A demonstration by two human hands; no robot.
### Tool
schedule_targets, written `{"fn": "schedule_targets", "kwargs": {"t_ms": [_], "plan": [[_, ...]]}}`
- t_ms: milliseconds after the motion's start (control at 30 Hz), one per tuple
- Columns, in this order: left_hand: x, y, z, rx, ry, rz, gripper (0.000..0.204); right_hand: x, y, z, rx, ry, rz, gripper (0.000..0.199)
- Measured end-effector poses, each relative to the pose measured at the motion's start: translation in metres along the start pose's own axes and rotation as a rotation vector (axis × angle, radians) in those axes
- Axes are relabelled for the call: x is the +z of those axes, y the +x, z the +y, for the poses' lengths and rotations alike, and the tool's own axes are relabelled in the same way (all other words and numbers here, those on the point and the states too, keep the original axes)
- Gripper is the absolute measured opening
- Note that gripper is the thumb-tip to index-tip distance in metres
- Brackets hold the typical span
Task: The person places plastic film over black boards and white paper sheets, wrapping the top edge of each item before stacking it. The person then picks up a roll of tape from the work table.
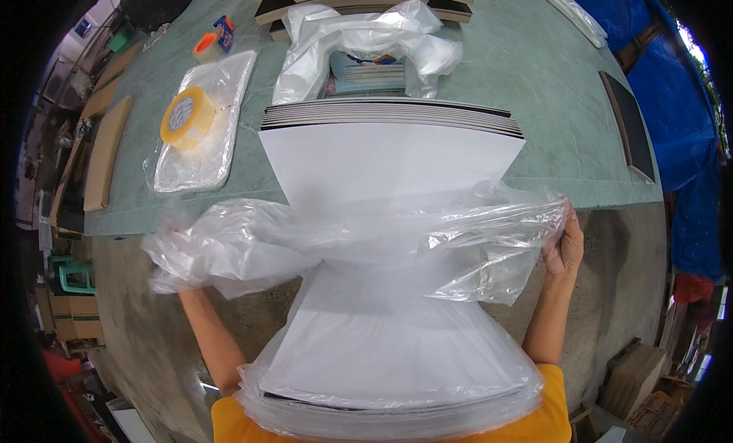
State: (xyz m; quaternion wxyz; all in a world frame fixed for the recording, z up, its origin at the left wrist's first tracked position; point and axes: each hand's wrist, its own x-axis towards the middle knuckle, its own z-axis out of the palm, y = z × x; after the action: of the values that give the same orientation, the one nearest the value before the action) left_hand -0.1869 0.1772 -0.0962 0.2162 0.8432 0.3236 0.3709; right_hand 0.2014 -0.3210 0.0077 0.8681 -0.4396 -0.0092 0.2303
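A stack of large white boards with dark edges [382,157] stretches from the table toward my chest. Its near end sits inside a clear plastic bag [489,252], while the far end sticks out bare over the tabletop. The bag's loose part is bunched and spread sideways across the stack's middle. My right hand [565,244] pinches the bag at its right end. At the left end my left hand [174,233] is in the bunched film, blurred and mostly covered; the film is drawn out to it.
On the green table [534,99] lie a roll of clear tape [187,119] on a pile of flat plastic bags [200,168] and a tape dispenser [214,42]. Beyond the stack is a plastic-wrapped bundle [366,38]. A dark board [626,126] lies at the right edge.
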Motion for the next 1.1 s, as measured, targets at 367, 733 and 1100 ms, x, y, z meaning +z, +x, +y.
{"fn": "schedule_targets", "kwargs": {"t_ms": [367, 733, 1100], "plan": [[0.081, 0.031, 0.336, -0.055, -0.851, -1.065, 0.017, 0.119, -0.029, 0.061, 0.353, -0.252, -0.516, 0.016], [0.084, 0.022, 0.313, 0.104, -0.659, -0.936, 0.019, 0.117, -0.023, 0.071, 0.101, -0.488, -0.636, 0.033], [0.090, 0.025, 0.329, 0.033, -0.691, -1.028, 0.015, 0.126, -0.023, 0.050, 0.270, -0.643, -0.512, 0.014]]}}
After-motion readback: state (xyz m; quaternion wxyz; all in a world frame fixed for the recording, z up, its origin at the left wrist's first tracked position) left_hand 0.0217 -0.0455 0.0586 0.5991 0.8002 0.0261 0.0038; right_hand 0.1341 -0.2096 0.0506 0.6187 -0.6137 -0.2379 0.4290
